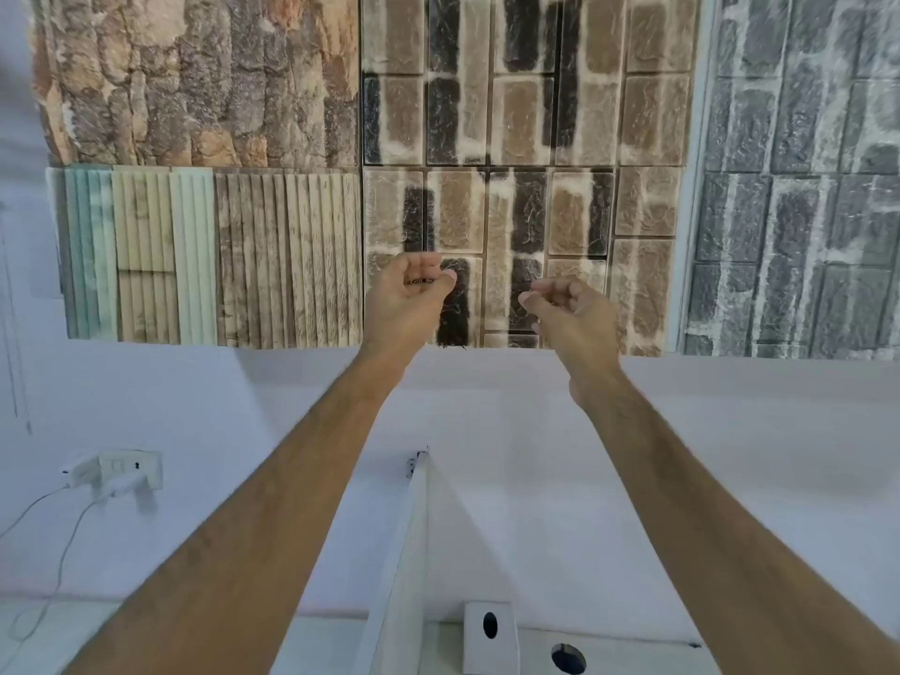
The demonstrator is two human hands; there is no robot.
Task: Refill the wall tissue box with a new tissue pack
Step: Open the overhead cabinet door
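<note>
Left hand (409, 294) curled, empty | right hand (565, 304) curled, empty | apart, before wall panels (487, 138)

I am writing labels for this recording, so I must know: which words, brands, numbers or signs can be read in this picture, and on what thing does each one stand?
None: no readable text shows anywhere in this picture.
Wall panels: brick, stone and wood patterns only, no letters.
White box at the bottom: a dark hole, no label visible.
Wall socket: blurred, no marks legible.
Left hand and right hand: nothing printed is visible in them.
</note>
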